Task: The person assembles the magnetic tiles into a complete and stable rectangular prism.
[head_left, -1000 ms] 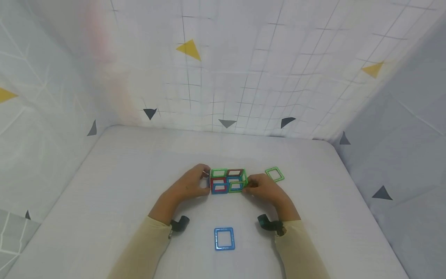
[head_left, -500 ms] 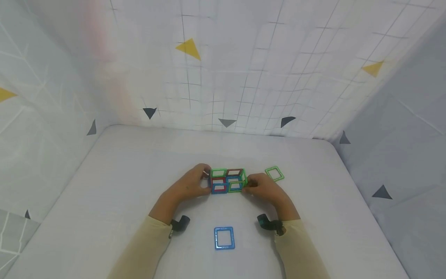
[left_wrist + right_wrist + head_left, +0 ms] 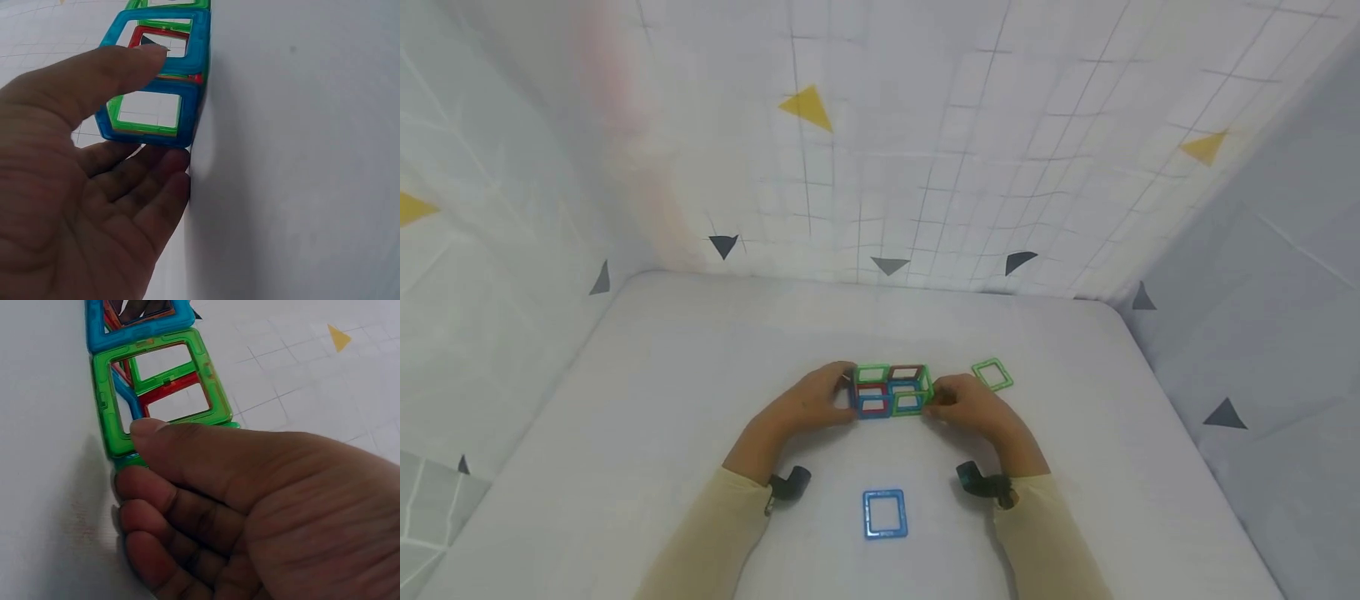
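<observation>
An upright, open-topped box of magnetic tiles stands mid-table, with blue, green, red and brown square frames joined in a two-by-one shape. My left hand grips its left end. In the left wrist view, the thumb presses the blue tile on the front while the other fingers curl around the end. At the opposite end, my right hand pinches the box. Its thumb lies on the corner of the green front tile in the right wrist view, the fingers folded beside it.
A loose blue square tile lies flat between the forearms, nearer the person. Behind the right hand lies a loose green square tile. The white table meets patterned cloth walls at the back and sides.
The left hand's fingers have shifted slightly toward the box's left end. The box, the right hand and both loose tiles look almost unmoved.
</observation>
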The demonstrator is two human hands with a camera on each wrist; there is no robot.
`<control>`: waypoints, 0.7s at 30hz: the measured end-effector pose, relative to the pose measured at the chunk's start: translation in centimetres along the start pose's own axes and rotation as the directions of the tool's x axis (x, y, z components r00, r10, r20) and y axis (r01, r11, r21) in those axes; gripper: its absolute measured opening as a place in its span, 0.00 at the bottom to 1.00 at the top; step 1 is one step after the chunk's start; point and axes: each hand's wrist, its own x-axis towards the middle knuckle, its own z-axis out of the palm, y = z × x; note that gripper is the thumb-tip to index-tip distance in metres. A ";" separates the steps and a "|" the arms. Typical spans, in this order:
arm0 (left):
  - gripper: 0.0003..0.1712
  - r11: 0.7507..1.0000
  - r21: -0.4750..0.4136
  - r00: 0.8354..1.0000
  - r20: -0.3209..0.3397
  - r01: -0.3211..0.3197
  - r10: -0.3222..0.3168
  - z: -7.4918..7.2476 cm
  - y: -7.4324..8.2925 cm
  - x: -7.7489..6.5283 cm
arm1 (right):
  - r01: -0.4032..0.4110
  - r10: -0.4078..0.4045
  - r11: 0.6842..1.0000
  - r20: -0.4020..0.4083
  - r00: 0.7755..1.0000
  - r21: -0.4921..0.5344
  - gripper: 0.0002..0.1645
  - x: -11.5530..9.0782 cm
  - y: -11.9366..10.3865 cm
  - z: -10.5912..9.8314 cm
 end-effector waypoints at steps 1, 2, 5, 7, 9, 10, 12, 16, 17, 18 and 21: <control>0.47 1.000 -0.004 1.000 -0.002 0.001 -0.001 0.1 -0.1 0.0 | -0.007 0.007 1.000 0.002 1.000 -0.007 0.07 -0.1 -0.1 0.0; 0.47 1.000 -0.005 1.000 -0.007 0.003 -0.003 0.2 -0.2 0.1 | -0.013 0.013 1.000 0.003 1.000 -0.015 0.08 -0.2 -0.2 -0.1; 0.48 1.000 0.004 1.000 -0.019 0.007 -0.007 0.3 -0.2 0.1 | -0.025 0.025 0.999 -0.003 1.000 -0.038 0.10 -0.6 -0.8 -0.2; 0.49 1.000 0.014 1.000 -0.025 0.005 -0.005 0.3 -0.3 0.1 | -0.042 0.042 0.997 -0.017 0.999 -0.057 0.13 -0.9 -1.3 -0.3; 0.48 1.000 0.022 1.000 -0.024 0.002 -0.002 0.3 -0.3 0.2 | -0.048 0.045 0.996 -0.038 0.998 -0.076 0.20 -1.3 -1.7 -0.5; 0.48 1.000 0.023 1.000 -0.024 0.002 -0.001 0.3 -0.3 0.2 | -0.055 0.050 0.995 -0.052 0.997 -0.085 0.24 -1.5 -1.9 -0.6; 0.48 1.000 0.022 1.000 -0.024 0.000 0.000 0.4 -0.3 0.2 | -0.065 0.058 0.994 -0.085 0.995 -0.085 0.31 -1.9 -2.1 -0.7; 0.48 1.000 0.016 1.000 -0.027 0.003 -0.002 0.4 -0.3 0.2 | -0.038 0.024 0.996 -0.161 0.987 -0.087 0.38 -2.6 -2.6 -0.7; 0.48 1.000 0.015 1.000 -0.026 0.002 -0.002 0.4 -0.3 0.2 | -0.027 0.011 0.996 -0.186 0.982 -0.085 0.38 -2.8 -2.7 -0.7; 0.48 1.000 0.015 1.000 -0.025 0.004 -0.003 0.4 -0.3 0.2 | -0.013 -0.007 0.996 -0.213 0.977 -0.092 0.38 -3.1 -2.8 -0.6; 0.48 1.000 0.017 1.000 -0.023 0.010 -0.010 0.5 -0.3 0.3 | 0.073 -0.103 0.991 -0.302 0.948 -0.110 0.38 -3.9 -3.2 0.1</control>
